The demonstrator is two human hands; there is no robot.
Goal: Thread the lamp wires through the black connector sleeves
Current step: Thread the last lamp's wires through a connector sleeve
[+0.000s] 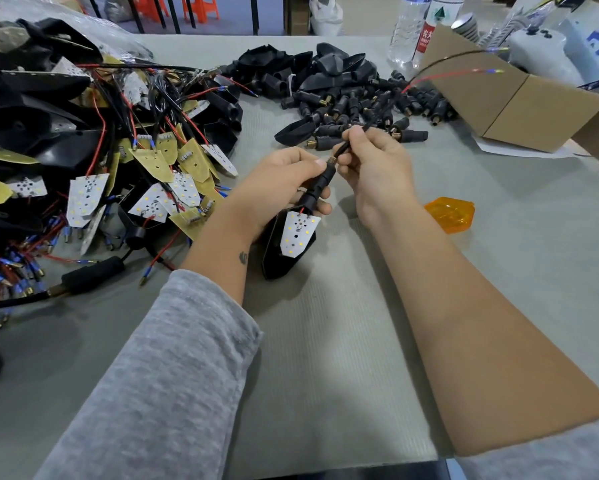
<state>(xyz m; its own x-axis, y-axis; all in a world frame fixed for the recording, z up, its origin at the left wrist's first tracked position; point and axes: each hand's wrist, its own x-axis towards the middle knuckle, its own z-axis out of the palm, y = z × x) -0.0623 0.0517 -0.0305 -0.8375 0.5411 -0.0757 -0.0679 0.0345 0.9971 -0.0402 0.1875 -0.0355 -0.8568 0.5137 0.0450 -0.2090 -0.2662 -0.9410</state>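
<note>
Left grip: the left hand (284,183) curls its fingers round a black ribbed connector sleeve (320,186), thumb laid along its top.
Right grip: the right hand (374,168) pinches a thin black sheathed lamp wire (355,137) just beyond the sleeve's brass-coloured threaded tip.
Task thing: the sleeve sits between the two grips; below the left grip hangs a black lamp housing (274,251) with a white LED board (297,233), a red lead running into the sleeve's lower end.
Wire run: from the right grip the wire rises away toward the far right, ending in a red strand with a blue-and-brass terminal (494,71).
Desk: a grey ribbed mat (343,323) covers it.
Left of the grips: a tangled heap of boards, housings and red and black wires (118,150).
Beyond the grips: a pile of loose black sleeves (360,105).
Right of the grips: an orange translucent lens (450,214), a brown cardboard box (520,105).
Room: clear plastic bottles (409,29) at the desk's far edge, orange stools (201,6) on the floor behind.
</note>
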